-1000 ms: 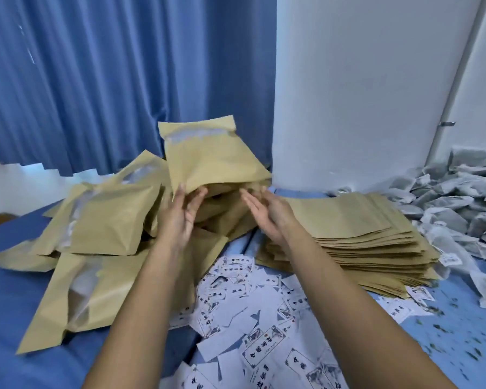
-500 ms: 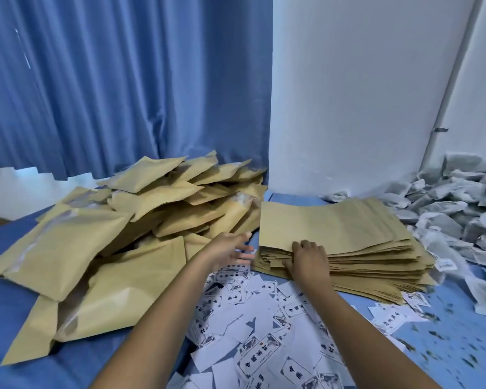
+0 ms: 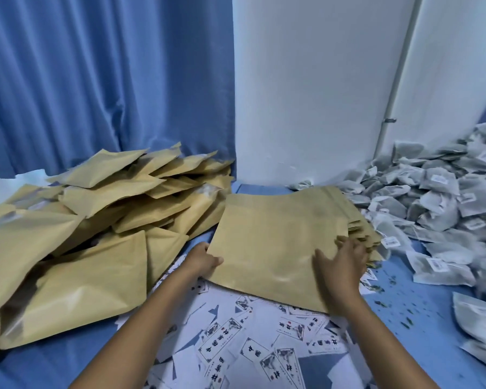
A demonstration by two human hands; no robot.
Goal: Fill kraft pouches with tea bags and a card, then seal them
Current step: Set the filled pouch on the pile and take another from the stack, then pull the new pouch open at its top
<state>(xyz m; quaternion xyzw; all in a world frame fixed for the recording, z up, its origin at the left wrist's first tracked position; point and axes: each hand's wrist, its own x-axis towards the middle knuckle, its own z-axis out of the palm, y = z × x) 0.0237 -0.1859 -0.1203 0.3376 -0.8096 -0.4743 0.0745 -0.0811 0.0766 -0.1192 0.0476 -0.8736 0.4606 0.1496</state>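
Observation:
A flat, empty kraft pouch point(image 3: 270, 242) is lifted toward me off the stack of empty pouches point(image 3: 361, 223). My left hand point(image 3: 201, 259) pinches its left edge. My right hand point(image 3: 340, 265) holds its right side, thumb on top and fingers curled over the edge; that hand is blurred. Printed white cards point(image 3: 250, 346) lie scattered under and in front of the pouch. A heap of grey-white tea bags point(image 3: 432, 197) is at the right. A pile of filled kraft pouches point(image 3: 96, 220) is at the left.
Everything lies on a blue cloth surface point(image 3: 421, 318) sprinkled with tea crumbs at the right. A blue curtain point(image 3: 96, 80) hangs behind the filled pile, and a white wall point(image 3: 306, 94) stands behind the empty stack.
Both hands left the filled pile after dropping a pouch there. They moved right to the flat stack and now lift its top pouch toward me.

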